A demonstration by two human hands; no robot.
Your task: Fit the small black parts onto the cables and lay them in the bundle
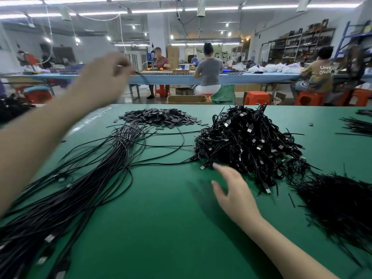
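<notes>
Left hand [104,77], raised at 10 o'clock, is pinched on a cable end [138,73], probably for fitting. Right hand [231,190] is spread, unladen, beside the tangled cables [251,143]. Black parts [161,116] are heaped at 12, bundle [84,188] at 8.

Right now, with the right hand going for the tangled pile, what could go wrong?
1. The right hand reaches open-fingered into the tangled cable pile; pulling one cable may drag several.
2. The left hand is raised and blurred, pinching something thin; it could slip.
3. The sleeve pile lies against the laid bundle; sleeves could scatter.
</notes>
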